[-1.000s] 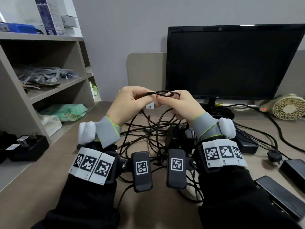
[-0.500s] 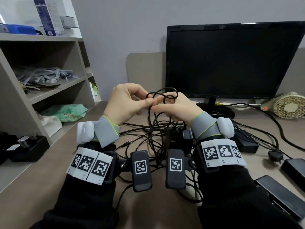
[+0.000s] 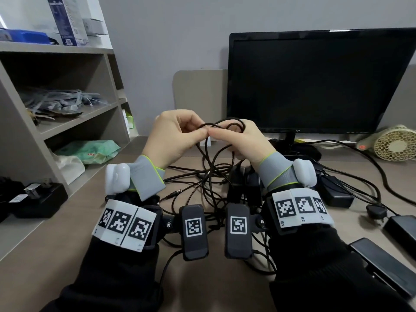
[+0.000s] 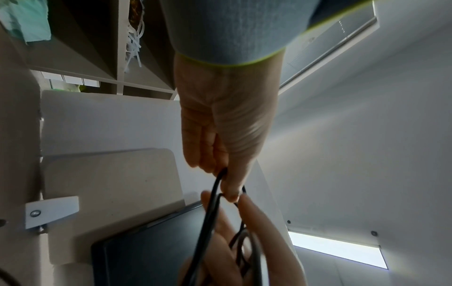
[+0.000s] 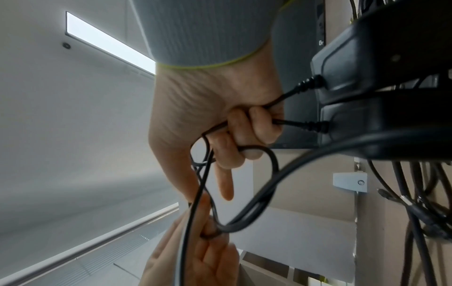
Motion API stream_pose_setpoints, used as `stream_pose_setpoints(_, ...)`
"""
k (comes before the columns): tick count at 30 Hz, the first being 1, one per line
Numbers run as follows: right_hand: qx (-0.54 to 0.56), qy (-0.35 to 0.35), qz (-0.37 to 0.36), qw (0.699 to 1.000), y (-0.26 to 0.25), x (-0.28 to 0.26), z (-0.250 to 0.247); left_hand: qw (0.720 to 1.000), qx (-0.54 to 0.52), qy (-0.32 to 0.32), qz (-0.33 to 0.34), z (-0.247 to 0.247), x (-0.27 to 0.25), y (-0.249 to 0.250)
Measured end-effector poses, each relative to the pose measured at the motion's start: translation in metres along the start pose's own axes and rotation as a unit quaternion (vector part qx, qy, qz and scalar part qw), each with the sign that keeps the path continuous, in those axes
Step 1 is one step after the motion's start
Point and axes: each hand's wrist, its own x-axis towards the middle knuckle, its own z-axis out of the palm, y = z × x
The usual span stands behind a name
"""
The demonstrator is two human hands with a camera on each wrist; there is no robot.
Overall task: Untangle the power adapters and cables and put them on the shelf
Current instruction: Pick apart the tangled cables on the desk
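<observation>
Cables (image 3: 211, 176), thin, black and tangled, lie heaped with black power adapters (image 3: 244, 188) on the wood-grain surface (image 3: 67, 244) nearest the person. Above them the left hand (image 3: 173, 140) and right hand (image 3: 243, 143) meet fingertip to fingertip, each pinching one looped strand. Beyond, at the left, stands the grey shelf (image 3: 67, 122).

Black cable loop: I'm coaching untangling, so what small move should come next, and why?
Probably draw the hands apart to open the black cable loop: the left hand and right hand pinch it fingertip to fingertip while its strands still hang crossed into the tangle below.
</observation>
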Motion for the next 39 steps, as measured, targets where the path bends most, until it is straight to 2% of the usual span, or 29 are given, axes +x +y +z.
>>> stream_pose_setpoints(9,-0.015,-0.025,-0.044,0.999,0.006,0.003,0.005,0.999,0.023,-0.032,-0.009,-0.006,-0.001,-0.009)
stream_pose_setpoints(11,-0.037,-0.022,-0.033,0.999,0.008,0.004,0.003,0.999,0.042,-0.027,-0.008,-0.008,0.001,-0.013)
stream_pose_setpoints(13,-0.068,0.0,-0.003,0.998,0.012,0.004,-0.002,0.998,0.063,0.009,0.002,-0.015,0.005,-0.018)
stream_pose_setpoints(16,-0.115,0.025,-0.001,0.993,0.012,0.004,-0.007,0.992,0.117,0.045,0.021,-0.034,0.006,-0.027)
stream_pose_setpoints(18,-0.136,0.046,-0.004,0.99,0.011,0.005,-0.011,0.985,0.157,0.076,0.008,-0.049,0.003,-0.04)
stream_pose_setpoints(21,-0.137,0.127,-0.004,0.982,0.015,0.007,-0.024,0.975,0.18,0.123,-0.036,-0.067,-0.002,-0.058)
stream_pose_setpoints(23,-0.125,0.175,-0.001,0.977,0.018,0.008,-0.032,0.975,0.174,0.125,-0.062,-0.073,-0.004,-0.067)
stream_pose_setpoints(26,-0.121,0.201,0.003,0.972,0.021,0.009,-0.035,0.971,0.171,0.143,-0.086,-0.08,-0.006,-0.077)
stream_pose_setpoints(30,-0.106,0.236,0.012,0.966,0.025,0.011,-0.041,0.971,0.099,0.183,-0.121,-0.086,-0.005,-0.085)
stream_pose_setpoints(33,-0.104,0.199,0.019,0.974,0.029,0.014,-0.039,0.976,0.073,0.163,-0.122,-0.079,-0.005,-0.078)
stream_pose_setpoints(39,-0.132,0.113,0.028,0.984,0.026,0.013,-0.033,0.997,0.045,0.024,-0.05,-0.044,-0.002,-0.032)
